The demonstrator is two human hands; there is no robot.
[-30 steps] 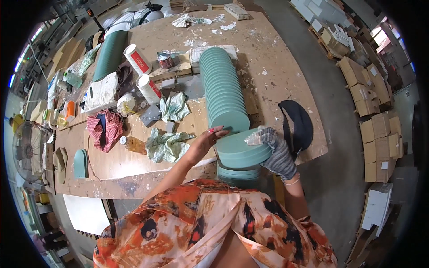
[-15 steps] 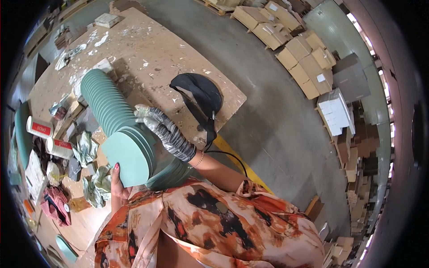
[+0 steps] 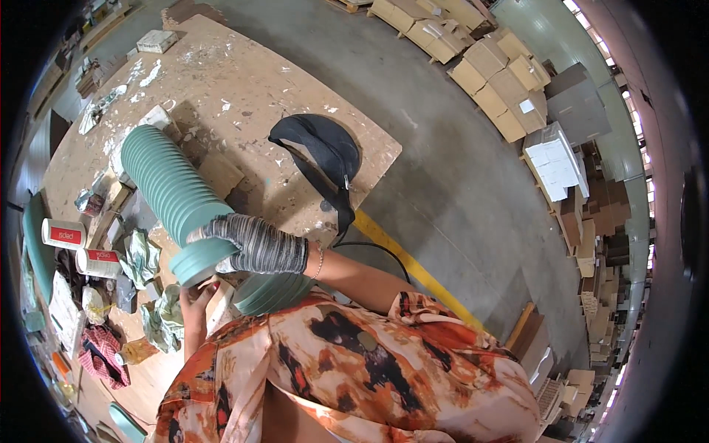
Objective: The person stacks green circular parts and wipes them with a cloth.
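Note:
A long row of green plates (image 3: 164, 181) lies on its side on the spattered wooden table (image 3: 244, 81). My right hand (image 3: 251, 244), in a grey striped glove, presses on a small stack of green plates (image 3: 198, 263) at the row's near end. Beneath that stack, my bare left hand (image 3: 193, 304) holds it from below. Another stack of green plates (image 3: 269, 292) sits just under my right forearm, partly hidden by my patterned shirt.
A black bag (image 3: 317, 148) with a strap lies at the table's right corner. Two white cans with red labels (image 3: 63, 232), crumpled cloths (image 3: 144, 255) and a red checked cloth (image 3: 100, 354) crowd the left. Cardboard boxes (image 3: 487, 63) and a yellow floor line (image 3: 413, 267) lie to the right.
My head has turned, swinging the view toward the floor. Both hands have shifted the held green plates from the table edge up against the near end of the row.

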